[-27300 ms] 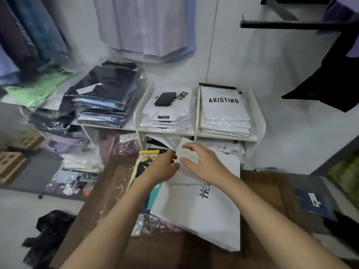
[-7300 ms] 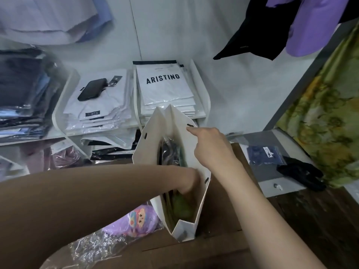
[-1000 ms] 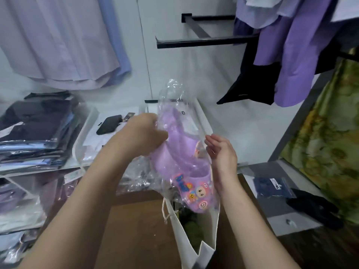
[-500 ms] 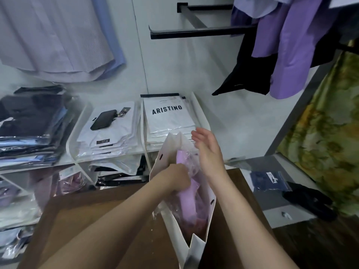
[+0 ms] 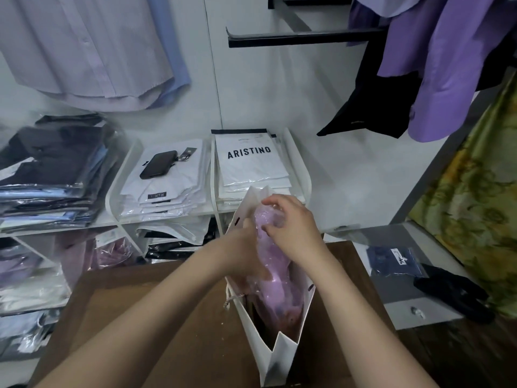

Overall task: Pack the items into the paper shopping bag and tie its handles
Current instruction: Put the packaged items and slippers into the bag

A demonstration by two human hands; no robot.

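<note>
in the paper bag (image 5: pixel 281 355) mouth, left hand (image 5: pixel 242 249) and right hand (image 5: pixel 293 229) both grasp the plastic-wrapped purple shoe (image 5: pixel 278 284).

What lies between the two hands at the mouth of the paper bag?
In the head view, the plastic-wrapped purple slipper lies between the left hand and right hand, partly inside the paper bag.

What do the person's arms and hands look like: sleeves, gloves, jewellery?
The left forearm and right forearm are bare to the frame edge; no sleeves show. The left hand and right hand wear no gloves, and no watch, bracelet or ring is visible. The left fingers are hidden behind the purple plastic-wrapped item, so they can't be checked.
</note>
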